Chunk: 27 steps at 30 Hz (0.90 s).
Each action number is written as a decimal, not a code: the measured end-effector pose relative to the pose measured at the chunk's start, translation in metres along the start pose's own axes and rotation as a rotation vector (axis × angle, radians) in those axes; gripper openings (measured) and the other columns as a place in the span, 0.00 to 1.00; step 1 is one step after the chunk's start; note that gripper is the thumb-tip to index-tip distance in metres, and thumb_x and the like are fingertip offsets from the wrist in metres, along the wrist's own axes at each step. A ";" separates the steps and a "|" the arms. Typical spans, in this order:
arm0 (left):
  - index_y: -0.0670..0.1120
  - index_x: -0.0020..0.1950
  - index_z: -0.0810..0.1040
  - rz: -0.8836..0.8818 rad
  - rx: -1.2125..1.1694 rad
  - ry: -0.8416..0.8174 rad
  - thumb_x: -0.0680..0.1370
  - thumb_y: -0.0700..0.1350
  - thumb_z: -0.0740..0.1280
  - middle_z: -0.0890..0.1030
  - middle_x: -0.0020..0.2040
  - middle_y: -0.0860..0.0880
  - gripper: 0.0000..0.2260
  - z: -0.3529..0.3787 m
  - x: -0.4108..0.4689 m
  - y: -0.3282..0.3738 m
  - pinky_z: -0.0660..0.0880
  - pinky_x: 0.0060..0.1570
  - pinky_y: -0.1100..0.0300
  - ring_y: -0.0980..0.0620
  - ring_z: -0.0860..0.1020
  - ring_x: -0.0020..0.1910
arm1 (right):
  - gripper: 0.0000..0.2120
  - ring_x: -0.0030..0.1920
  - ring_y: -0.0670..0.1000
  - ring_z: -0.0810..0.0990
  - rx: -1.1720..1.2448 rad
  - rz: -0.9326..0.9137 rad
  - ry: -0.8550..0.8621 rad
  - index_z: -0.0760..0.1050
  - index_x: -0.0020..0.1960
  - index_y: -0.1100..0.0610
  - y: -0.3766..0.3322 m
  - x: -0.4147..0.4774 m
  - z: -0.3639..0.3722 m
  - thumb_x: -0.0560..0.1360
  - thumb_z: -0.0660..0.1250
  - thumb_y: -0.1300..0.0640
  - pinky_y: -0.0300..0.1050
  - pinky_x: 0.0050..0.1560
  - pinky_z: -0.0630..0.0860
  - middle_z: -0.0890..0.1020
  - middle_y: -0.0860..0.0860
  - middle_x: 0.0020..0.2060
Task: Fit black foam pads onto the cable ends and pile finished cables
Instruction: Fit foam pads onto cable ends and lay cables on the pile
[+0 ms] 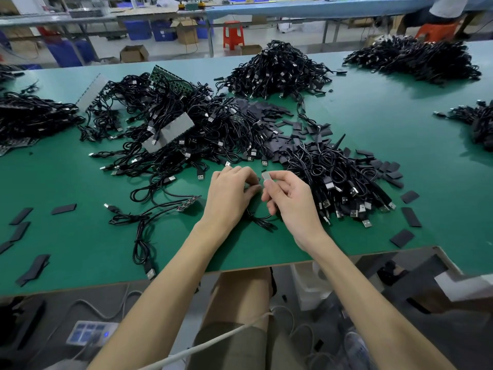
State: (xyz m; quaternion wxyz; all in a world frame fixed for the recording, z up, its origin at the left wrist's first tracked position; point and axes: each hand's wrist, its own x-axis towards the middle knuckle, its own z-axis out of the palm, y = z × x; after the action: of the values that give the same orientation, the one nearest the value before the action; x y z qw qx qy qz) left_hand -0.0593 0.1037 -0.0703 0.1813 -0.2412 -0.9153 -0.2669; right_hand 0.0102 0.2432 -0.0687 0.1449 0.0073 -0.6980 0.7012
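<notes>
My right hand (286, 202) pinches a small grey cable end (266, 176) between thumb and forefinger, just above the green table (80, 244). My left hand (230, 192) is right beside it with fingers curled; what they hold is hidden. A black cable (262, 218) loops on the table under both hands. To the right lies a pile of cables (344, 188) with USB plugs pointing toward me. Loose black foam pads (277, 116) are scattered behind it. A big tangle of cables with grey strips (170, 129) spreads at centre left.
More cable heaps sit at the far centre (277, 70), far right (413, 57), right edge (477, 121) and left edge (32, 116). Stray foam pads (410, 216) lie near the front edge on both sides. A single cable (144, 236) trails at front left.
</notes>
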 end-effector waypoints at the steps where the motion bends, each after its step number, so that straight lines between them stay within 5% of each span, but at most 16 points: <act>1: 0.48 0.47 0.80 -0.015 -0.005 -0.003 0.76 0.48 0.74 0.81 0.44 0.55 0.06 0.000 0.000 0.000 0.66 0.51 0.55 0.50 0.75 0.48 | 0.04 0.28 0.48 0.74 -0.010 0.001 -0.005 0.76 0.56 0.59 0.000 0.000 0.000 0.83 0.65 0.60 0.42 0.35 0.74 0.81 0.50 0.34; 8: 0.45 0.51 0.82 -0.156 -0.127 -0.004 0.77 0.43 0.72 0.76 0.45 0.52 0.04 0.000 0.002 0.001 0.76 0.49 0.53 0.52 0.75 0.43 | 0.05 0.28 0.49 0.76 -0.068 0.007 -0.026 0.77 0.55 0.59 -0.001 -0.001 0.000 0.83 0.66 0.59 0.44 0.36 0.76 0.83 0.50 0.35; 18: 0.43 0.56 0.82 -0.154 -0.122 0.030 0.81 0.40 0.66 0.80 0.48 0.47 0.07 -0.005 -0.004 0.004 0.77 0.51 0.48 0.47 0.78 0.48 | 0.05 0.29 0.51 0.78 -0.105 0.009 -0.037 0.77 0.56 0.58 0.002 -0.001 0.000 0.83 0.65 0.58 0.46 0.38 0.77 0.83 0.50 0.35; 22: 0.45 0.54 0.84 -0.122 -0.366 0.082 0.80 0.39 0.69 0.84 0.46 0.53 0.05 -0.012 -0.005 0.005 0.78 0.50 0.59 0.56 0.81 0.47 | 0.06 0.29 0.51 0.79 -0.073 0.000 -0.020 0.73 0.60 0.54 0.001 -0.002 0.000 0.84 0.64 0.58 0.45 0.40 0.78 0.84 0.52 0.37; 27: 0.43 0.54 0.84 -0.180 -0.677 0.073 0.79 0.37 0.71 0.86 0.46 0.48 0.06 -0.020 -0.005 0.001 0.80 0.48 0.57 0.51 0.84 0.45 | 0.09 0.31 0.51 0.81 -0.083 0.003 -0.009 0.72 0.63 0.54 0.002 -0.001 -0.001 0.84 0.64 0.58 0.45 0.43 0.80 0.85 0.52 0.39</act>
State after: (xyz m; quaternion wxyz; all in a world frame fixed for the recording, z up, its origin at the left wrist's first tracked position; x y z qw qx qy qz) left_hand -0.0512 0.0912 -0.0565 0.0994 -0.1965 -0.7853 -0.5786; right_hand 0.0109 0.2438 -0.0706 0.1410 0.0035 -0.7271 0.6719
